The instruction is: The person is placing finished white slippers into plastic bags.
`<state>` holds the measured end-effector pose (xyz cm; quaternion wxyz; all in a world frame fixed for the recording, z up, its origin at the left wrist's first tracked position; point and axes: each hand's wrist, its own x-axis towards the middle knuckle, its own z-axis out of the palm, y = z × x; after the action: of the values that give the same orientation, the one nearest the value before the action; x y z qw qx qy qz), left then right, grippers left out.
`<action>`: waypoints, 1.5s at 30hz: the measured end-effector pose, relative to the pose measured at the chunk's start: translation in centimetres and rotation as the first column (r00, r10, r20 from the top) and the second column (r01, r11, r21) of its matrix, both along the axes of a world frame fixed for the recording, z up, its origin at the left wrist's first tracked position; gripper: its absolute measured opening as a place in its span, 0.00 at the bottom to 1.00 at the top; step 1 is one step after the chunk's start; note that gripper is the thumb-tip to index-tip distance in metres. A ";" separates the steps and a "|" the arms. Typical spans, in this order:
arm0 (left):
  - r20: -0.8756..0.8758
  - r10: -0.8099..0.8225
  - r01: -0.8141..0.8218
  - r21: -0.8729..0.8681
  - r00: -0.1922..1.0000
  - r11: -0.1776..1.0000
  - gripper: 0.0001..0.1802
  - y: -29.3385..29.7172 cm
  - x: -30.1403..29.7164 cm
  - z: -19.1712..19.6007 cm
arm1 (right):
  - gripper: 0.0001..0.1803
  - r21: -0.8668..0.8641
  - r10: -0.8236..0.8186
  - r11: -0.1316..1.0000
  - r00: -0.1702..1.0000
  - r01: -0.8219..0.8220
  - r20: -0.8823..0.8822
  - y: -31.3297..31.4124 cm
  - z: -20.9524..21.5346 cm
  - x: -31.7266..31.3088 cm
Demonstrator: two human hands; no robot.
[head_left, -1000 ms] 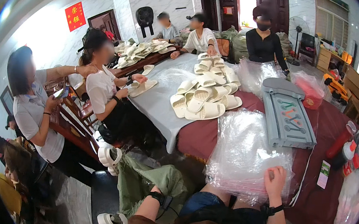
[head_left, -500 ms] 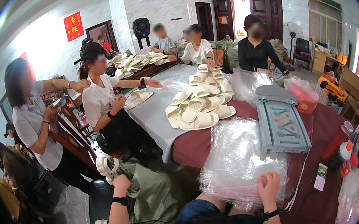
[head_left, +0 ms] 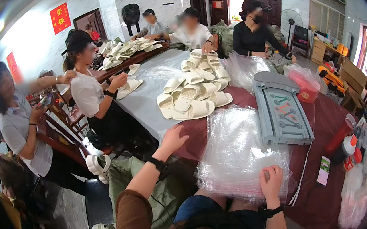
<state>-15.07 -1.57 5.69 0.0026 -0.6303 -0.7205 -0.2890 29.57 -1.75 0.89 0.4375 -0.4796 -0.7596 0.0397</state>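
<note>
My left hand [head_left: 173, 140] reaches over the dark red tablecloth with thumb and fingers apart, holding nothing. Just beyond it lies a heap of cream slippers [head_left: 189, 94]; the hand stays short of them. A stack of clear plastic bags [head_left: 229, 150] covers the table edge in front of me. On its near right part rests my right hand [head_left: 271, 181], fingers curled inward; whether they pinch a bag is hidden. Down to my left stands a green woven sack [head_left: 127, 176], with a chunky white shoe [head_left: 99, 166] at its top.
A grey folded plastic stool [head_left: 283, 108] lies beyond the bags. A phone [head_left: 323, 171], a bottle [head_left: 348, 146] and loose plastic are on the right. A pink bag [head_left: 302, 83] sits behind the stool. Several people stand or sit around the table; more slippers [head_left: 125, 50] lie at the back.
My left hand has left the white shoe at the sack and swung right and forward over the table, opening. The right hand keeps its place on the bags. The view has shifted slightly.
</note>
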 end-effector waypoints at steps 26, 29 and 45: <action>0.860 -0.505 0.239 0.506 -0.070 0.829 0.26 13.8 3.1 18.0 | 0.07 -0.023 -0.020 1.000 1.000 0.021 0.018 -0.2 0.1 0.1; 0.816 -0.561 0.296 0.575 -0.139 0.763 0.29 8.3 8.4 20.2 | 0.07 -0.023 -0.022 0.999 1.000 0.022 0.018 -0.2 0.8 0.9; 0.752 -0.555 0.893 -0.097 0.355 0.440 0.34 -3.2 26.6 10.9 | 0.32 -0.308 -0.085 0.615 0.327 -0.726 -0.941 -5.4 6.8 0.6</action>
<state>11.57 -4.78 16.61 -0.5305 -0.7320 -0.3469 -0.2498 30.18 -7.18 7.71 0.5324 -0.3216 -0.4050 0.6701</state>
